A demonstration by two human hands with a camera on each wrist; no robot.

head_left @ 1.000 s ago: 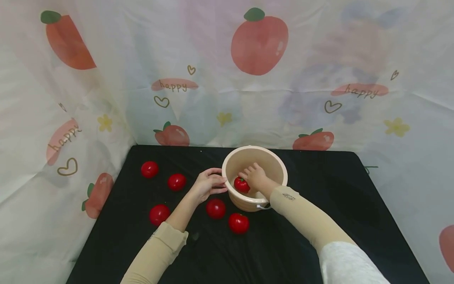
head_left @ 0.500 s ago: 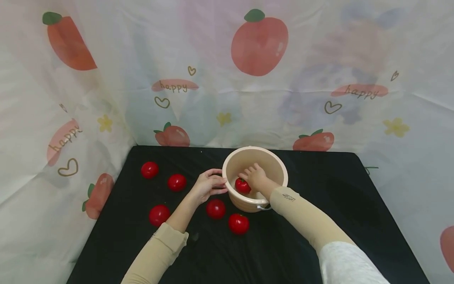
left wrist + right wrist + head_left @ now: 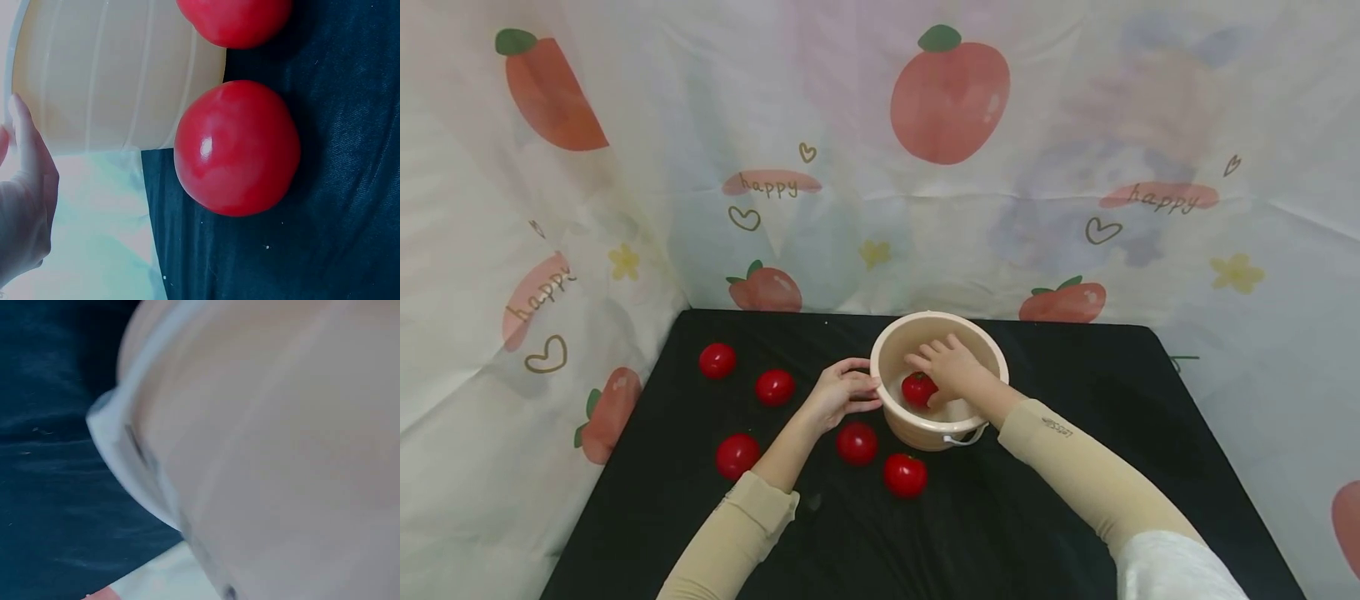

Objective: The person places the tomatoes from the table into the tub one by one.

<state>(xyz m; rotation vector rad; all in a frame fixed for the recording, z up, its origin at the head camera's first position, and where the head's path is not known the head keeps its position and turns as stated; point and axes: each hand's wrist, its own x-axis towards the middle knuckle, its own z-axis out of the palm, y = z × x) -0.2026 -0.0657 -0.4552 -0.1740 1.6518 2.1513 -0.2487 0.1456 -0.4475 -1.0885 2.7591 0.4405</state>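
A beige plastic bucket point(image 3: 940, 317) stands on the black table top point(image 3: 1112, 400). One red tomato point(image 3: 917, 388) lies inside it. My right hand point(image 3: 953, 367) hovers in the bucket just above and right of that tomato, fingers spread and relaxed. My left hand point(image 3: 842, 390) cups the bucket's left outer wall, thumb near the rim. The left wrist view shows the bucket wall point(image 3: 112, 75), my left hand's fingers point(image 3: 25, 206) and a tomato point(image 3: 236, 147) close by. The right wrist view is filled by the blurred bucket wall point(image 3: 281, 425).
Several more tomatoes lie on the cloth: two near the bucket's front point(image 3: 857, 442) point(image 3: 904, 475), and three further left point(image 3: 717, 360) point(image 3: 774, 387) point(image 3: 737, 455). A fruit-print curtain point(image 3: 880, 167) closes the back and sides. The bucket's handle point(image 3: 964, 439) hangs toward me.
My right hand has let go of the tomato in the bucket and lifted up and to the right, forearm swinging right. My left hand stays on the bucket.
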